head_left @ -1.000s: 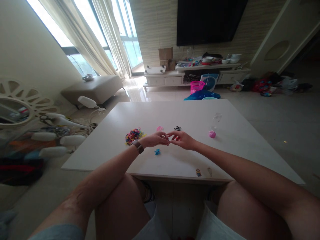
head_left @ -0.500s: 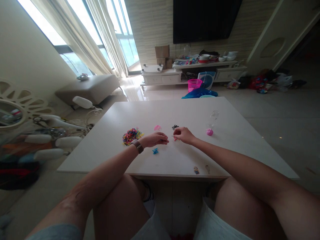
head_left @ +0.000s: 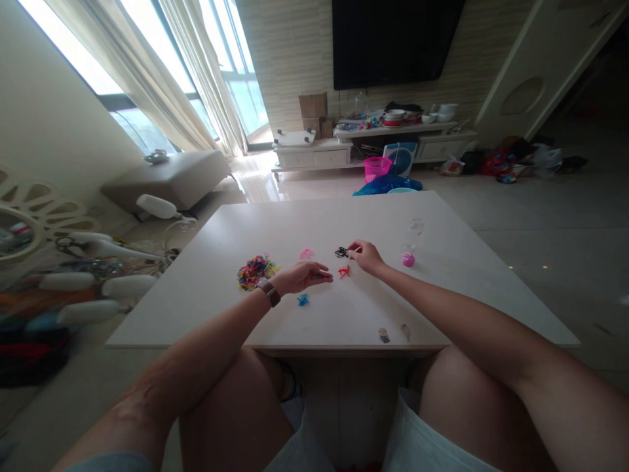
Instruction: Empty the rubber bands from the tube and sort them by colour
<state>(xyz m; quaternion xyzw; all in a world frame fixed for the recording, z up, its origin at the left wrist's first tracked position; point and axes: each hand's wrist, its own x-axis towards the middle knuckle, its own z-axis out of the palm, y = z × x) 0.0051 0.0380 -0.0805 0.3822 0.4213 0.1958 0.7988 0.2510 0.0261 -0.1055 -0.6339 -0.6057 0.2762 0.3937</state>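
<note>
My left hand [head_left: 305,276] is half curled over the table, palm turned inward, with small dark coloured rubber bands partly hidden between its fingers. At the edge of a black pile of rubber bands [head_left: 341,252], the thumb and forefinger of my right hand [head_left: 365,255] are pinched together; a tiny dark band seems to be in them. Red rubber bands [head_left: 344,271] lie between the two hands. Behind my left hand is a pink group of bands [head_left: 307,254], and nearer me a blue group [head_left: 303,299]. A large mixed heap of bands [head_left: 255,271] sits beside my left wrist.
A pink round object [head_left: 407,259] and clear plastic packaging [head_left: 415,227] are at the right of the white table [head_left: 457,295]. Near the front edge are a cartoon figure sticker [head_left: 384,335] and another small flat piece [head_left: 405,332]. A pink basket [head_left: 377,169] stands beyond.
My right hand has moved away from the red bands to the black pile, leaving the red ones in full view. My left hand stays nearly in place, and the view has shifted slightly.
</note>
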